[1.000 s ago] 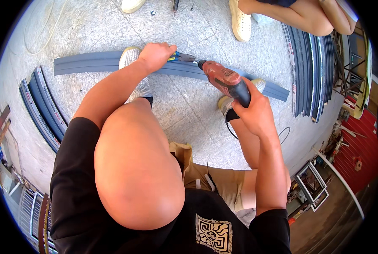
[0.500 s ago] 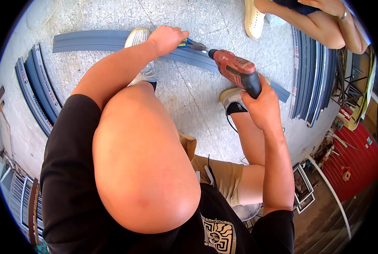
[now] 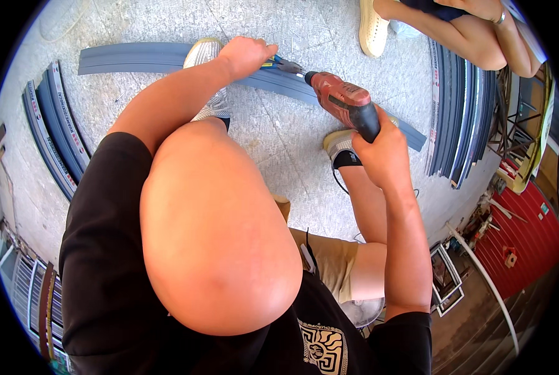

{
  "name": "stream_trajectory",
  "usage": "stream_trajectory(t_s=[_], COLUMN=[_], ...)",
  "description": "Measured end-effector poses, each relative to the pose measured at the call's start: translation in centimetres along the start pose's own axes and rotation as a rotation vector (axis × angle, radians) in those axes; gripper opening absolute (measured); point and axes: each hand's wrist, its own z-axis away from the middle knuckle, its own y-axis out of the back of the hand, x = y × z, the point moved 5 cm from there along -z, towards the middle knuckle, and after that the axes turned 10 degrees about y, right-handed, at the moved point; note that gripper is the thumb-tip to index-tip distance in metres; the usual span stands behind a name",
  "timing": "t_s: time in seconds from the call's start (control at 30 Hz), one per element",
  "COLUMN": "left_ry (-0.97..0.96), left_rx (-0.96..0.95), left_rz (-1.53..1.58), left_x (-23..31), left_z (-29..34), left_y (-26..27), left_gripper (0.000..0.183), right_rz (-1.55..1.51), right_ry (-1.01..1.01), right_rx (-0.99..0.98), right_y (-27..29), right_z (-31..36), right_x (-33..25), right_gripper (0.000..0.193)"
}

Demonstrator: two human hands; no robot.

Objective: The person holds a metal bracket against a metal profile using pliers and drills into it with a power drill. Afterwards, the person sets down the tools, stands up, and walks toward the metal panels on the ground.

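My left hand is closed round the handles of a pair of pliers with blue and yellow grips. Their jaws point right, over a long grey ribbed profile strip on the floor. In my right hand is a red and black cordless drill, aimed up and to the left. Its chuck end meets the plier tips just above the strip; whatever small piece is between them is too small to make out. My left shoe rests on the strip, and my right shoe stands near its right part.
Bundles of grey profiles lie at the left and at the right. Another person's leg and shoe are at the top right. Red corrugated sheet, a white frame and a pale pole lie lower right.
The drill and my right hand have shifted very slightly left, as has much of the view. My raised knee sits a little differently. Both grips stay the same.
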Motion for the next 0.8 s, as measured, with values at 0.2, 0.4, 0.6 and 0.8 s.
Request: stream_trajectory(t_s=[0.2,0.4,0.6,0.8], left_ry=[0.003,0.013,0.007,0.010], left_rx=[-0.015,-0.023,-0.014,0.021], left_rz=[0.018,0.036,0.036,0.050], left_x=[0.1,0.2,0.1,0.0], left_z=[0.2,0.1,-0.1,0.2], left_y=[0.0,0.1,0.2,0.2], left_gripper=[0.021,0.020,0.018,0.017], right_rz=[-0.007,0.054,0.085,0.132], right_ry=[0.004,-0.009,-0.013,-0.011], right_rx=[-0.025,-0.034,-0.077,-0.101], right_y=[0.1,0.2,0.1,-0.7], right_z=[0.1,0.1,0.6,1.3], right_x=[-0.2,-0.7,-0.6,-0.3], right_gripper=[0.061,0.063,0.069,0.074])
